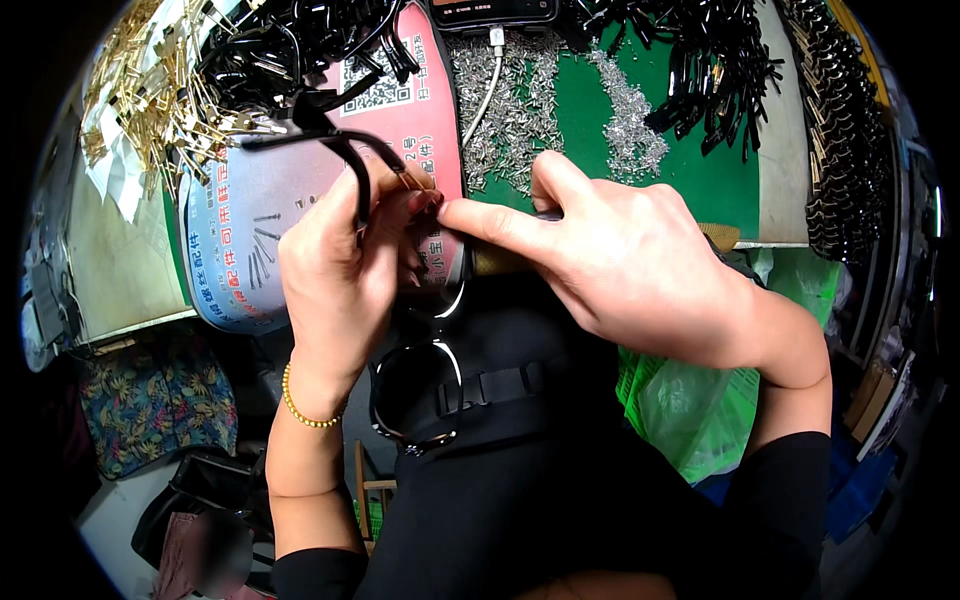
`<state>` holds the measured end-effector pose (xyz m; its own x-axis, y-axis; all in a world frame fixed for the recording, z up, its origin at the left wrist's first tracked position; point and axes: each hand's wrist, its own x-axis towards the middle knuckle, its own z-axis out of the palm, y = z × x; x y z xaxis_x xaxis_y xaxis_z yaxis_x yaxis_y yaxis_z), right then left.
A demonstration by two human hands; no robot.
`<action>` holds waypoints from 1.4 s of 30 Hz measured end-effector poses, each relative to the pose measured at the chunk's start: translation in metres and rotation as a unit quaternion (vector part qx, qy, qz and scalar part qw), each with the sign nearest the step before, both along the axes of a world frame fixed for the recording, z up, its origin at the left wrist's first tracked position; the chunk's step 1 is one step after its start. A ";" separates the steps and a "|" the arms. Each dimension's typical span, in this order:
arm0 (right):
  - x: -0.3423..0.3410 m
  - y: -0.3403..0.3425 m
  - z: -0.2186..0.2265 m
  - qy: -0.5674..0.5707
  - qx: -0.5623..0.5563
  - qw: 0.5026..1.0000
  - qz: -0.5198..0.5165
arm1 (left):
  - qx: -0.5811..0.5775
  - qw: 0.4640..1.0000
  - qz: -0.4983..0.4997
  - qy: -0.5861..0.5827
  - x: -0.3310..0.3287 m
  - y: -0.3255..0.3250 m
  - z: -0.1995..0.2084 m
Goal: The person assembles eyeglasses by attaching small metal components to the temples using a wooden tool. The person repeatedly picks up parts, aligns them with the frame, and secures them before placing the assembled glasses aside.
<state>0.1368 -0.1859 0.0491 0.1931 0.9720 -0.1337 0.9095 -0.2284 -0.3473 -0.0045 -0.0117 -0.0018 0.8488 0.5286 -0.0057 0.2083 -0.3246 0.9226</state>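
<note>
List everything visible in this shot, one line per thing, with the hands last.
sunglasses frame: one, black with dark lenses, below the hands, one temple arm raised.
small screws: a large heap, silver, on the green mat at top centre.
green mat: one, covering the bench on the right.
brass-coloured metal parts: a pile, gold, upper left.
black temple arms: many, black, heaped across the top and the right edge.
printed pad: one, grey and red, under the left hand.
phone: one, dark, top edge, white cable plugged in.
bead bracelet: one, gold, on the left wrist.
left hand: holds the frame at its hinge.
right hand: fingers pinched at the hinge.
</note>
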 end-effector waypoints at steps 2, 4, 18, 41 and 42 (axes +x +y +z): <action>0.000 0.000 0.000 0.004 0.004 1.000 -0.007 | 0.062 0.998 -0.012 -0.012 -0.001 -0.001 -0.003; -0.001 0.000 0.000 0.004 0.005 1.000 -0.014 | 0.080 0.996 -0.014 -0.020 -0.001 -0.002 -0.005; -0.015 0.003 -0.013 -0.217 0.069 0.974 0.003 | -0.032 0.999 -0.013 0.000 0.003 -0.001 0.004; -0.003 -0.041 0.007 -0.045 -0.027 0.993 -0.109 | -0.042 0.954 0.173 -0.240 0.043 0.033 0.005; -0.003 -0.039 0.007 -0.050 -0.027 0.992 -0.109 | -0.029 0.963 0.191 -0.190 0.032 0.033 0.012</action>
<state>0.1333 -0.2245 0.0564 0.4124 0.8980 -0.1535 0.8662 -0.4387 -0.2392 0.0276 0.0209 0.0106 0.5396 0.8105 0.2277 -0.0534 -0.2369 0.9701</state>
